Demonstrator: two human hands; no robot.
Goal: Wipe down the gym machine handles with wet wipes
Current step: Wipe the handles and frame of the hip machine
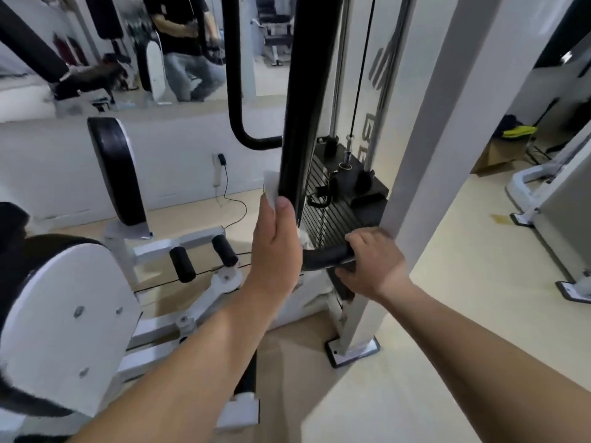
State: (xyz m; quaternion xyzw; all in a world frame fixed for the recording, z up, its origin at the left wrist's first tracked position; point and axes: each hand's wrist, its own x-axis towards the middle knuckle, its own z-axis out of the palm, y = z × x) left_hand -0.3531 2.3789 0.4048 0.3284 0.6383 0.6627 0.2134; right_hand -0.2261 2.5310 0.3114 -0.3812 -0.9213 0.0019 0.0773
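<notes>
A long black padded handle bar (307, 100) runs down the middle of the view and bends to the right at its lower end. My left hand (276, 241) is wrapped around the bar just above the bend, pressing a white wet wipe (271, 190) against it; the wipe sticks out above my fingers. My right hand (372, 262) grips the short horizontal end of the handle (326, 255) beside the white upright post (425, 148). A second black handle bar (235, 91) curves behind, to the left.
The black weight stack (339, 203) sits just behind the handle, with a cable (361, 75) above it. A white seat frame with black roller pads (182, 263) lies at left. A mirror (128, 52) covers the far wall. Another white machine (550, 193) stands at right on beige floor.
</notes>
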